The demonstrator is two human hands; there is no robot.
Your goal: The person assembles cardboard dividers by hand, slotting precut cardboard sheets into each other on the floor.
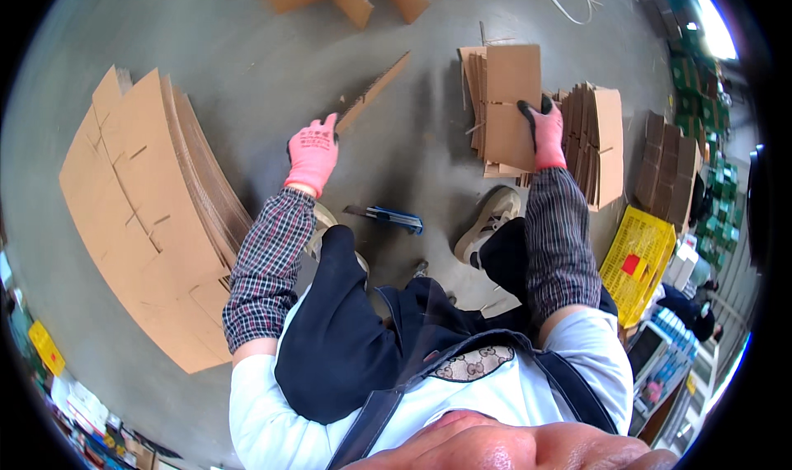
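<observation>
Head view: a cardboard strip (375, 91) is held at its near end by the left hand (313, 150), fingers closed, perhaps to keep it on edge; a cardboard sheet (510, 127) on the pile (474, 99) is pinched at its right edge by the right hand (547, 132), probably for easy reach; a blue cutter (398, 218) is laid on the floor (206, 57).

The grey floor (223, 57) bears cardboard stacks (153, 214) and a blue cutter (396, 218).
</observation>
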